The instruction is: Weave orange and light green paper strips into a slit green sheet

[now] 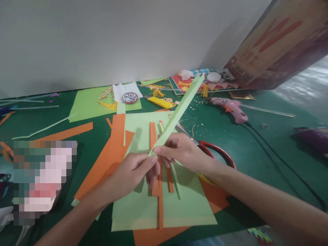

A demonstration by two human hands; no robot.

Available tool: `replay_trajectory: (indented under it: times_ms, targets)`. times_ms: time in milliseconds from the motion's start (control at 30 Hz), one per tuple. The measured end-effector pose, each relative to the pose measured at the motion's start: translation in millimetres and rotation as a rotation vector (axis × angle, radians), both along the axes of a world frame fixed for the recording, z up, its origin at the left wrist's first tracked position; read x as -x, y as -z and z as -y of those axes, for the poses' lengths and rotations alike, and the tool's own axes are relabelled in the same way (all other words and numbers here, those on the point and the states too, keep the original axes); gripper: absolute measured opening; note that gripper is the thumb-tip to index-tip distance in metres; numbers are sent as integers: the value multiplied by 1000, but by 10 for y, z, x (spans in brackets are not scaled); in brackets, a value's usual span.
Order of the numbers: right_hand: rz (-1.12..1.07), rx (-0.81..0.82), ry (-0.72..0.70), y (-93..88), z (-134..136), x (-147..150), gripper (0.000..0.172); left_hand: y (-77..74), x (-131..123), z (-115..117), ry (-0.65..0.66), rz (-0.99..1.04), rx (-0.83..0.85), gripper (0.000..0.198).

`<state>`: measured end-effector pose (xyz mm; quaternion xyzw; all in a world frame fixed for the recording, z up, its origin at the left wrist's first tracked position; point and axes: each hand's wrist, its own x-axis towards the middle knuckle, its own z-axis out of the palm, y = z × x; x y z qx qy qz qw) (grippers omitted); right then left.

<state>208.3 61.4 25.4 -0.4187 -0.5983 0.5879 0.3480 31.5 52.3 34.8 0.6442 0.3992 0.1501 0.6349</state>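
Two hands (137, 167) (184, 150), each pinched nearly flat on one green strip (179, 111)

There are two hands (135, 165), one folded strip (179, 110), one glue gun (232, 106), one pair of scissors (220, 149), one yellow cutter (161, 102), one paper bag (276, 51) and two round discs (130, 98). At least three yellow tassels (158, 93) show, at least three orange strips (160, 212) and at least two thin green strips (175, 181). Two large green sheets (189, 205) can be made out; overlapping paper hides whether there are more.
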Motion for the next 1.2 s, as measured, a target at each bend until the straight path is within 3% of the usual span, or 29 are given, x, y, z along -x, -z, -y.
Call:
replay_trajectory:
  times_ms: [333, 767, 1200]
  targets:
    - [-14, -9, 41, 15, 3, 3, 39, -2, -6, -1, -21, -42, -96, 34]
    - [-137, 77, -102, 25, -21, -12, 25, 18, 13, 4, -88, -64, -244, 34]
    - [-158, 76, 6, 9, -3, -10, 20, -23, 12, 5, -25, -137, -228, 34]
